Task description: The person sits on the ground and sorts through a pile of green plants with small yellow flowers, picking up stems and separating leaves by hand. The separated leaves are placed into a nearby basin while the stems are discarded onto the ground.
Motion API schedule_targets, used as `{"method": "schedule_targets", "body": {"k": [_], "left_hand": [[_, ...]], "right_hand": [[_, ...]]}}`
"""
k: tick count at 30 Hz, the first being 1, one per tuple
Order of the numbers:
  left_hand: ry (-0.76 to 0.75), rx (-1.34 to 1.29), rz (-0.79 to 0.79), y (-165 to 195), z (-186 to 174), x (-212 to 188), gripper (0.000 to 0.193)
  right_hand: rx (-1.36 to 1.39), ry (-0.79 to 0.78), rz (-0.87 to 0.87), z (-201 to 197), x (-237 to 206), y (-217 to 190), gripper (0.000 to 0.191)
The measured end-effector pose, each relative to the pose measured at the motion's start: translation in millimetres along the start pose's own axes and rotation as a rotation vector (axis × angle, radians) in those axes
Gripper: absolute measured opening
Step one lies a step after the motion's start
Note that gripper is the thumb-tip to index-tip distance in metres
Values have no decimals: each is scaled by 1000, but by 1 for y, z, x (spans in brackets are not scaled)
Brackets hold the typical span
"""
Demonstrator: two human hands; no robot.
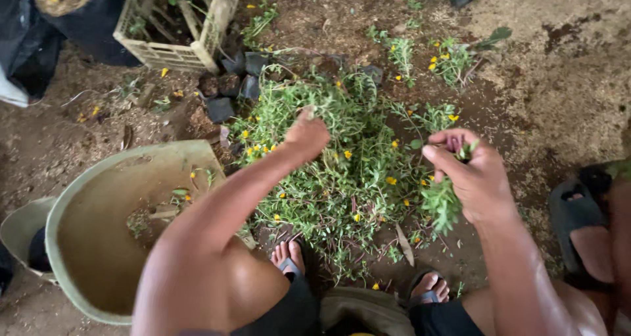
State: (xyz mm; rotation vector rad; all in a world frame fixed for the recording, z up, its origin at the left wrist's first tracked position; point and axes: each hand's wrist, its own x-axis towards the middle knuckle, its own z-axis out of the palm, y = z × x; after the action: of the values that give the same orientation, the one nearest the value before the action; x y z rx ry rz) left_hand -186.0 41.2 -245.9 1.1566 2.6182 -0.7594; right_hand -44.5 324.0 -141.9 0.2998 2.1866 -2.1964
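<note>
A heap of green stems with small yellow flowers [348, 158] lies on the dirt ground in front of me. My left hand [305, 135] reaches into the top of the heap, its fingers closed around some stems. My right hand [470, 175] is raised to the right of the heap and grips a small bunch of green cuttings [442, 201] that hangs down from the fist. My two feet in sandals [289, 257] rest at the near edge of the heap.
A large olive-green tub [79, 204] lies tilted at the left with a few scraps inside. A pale plastic crate [177, 27] stands at the back left, with small black nursery pots [230, 86] beside it. Another person's sandalled foot [578, 224] is at the right.
</note>
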Motion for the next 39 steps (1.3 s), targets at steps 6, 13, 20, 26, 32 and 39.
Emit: {"method": "schedule_targets", "body": {"k": [6, 13, 20, 26, 32, 39], "left_hand": [[-18, -1335, -349, -49, -53, -62, 17], [582, -2183, -228, -53, -94, -100, 24], [584, -2276, -116, -29, -121, -115, 22], [523, -2350, -63, -5, -144, -115, 20], [692, -1800, -316, 6, -157, -117, 46], [726, -998, 228, 21, -158, -122, 50]], "right_hand": [[-25, -43, -30, 10, 3, -1, 24], [-78, -81, -52, 26, -5, -10, 22], [-190, -94, -169, 28, -20, -25, 27], [-583, -145, -496, 51, -38, -21, 40], [-489, -145, -498, 53, -28, -8, 15], [-472, -264, -462, 40, -13, -22, 18]]}}
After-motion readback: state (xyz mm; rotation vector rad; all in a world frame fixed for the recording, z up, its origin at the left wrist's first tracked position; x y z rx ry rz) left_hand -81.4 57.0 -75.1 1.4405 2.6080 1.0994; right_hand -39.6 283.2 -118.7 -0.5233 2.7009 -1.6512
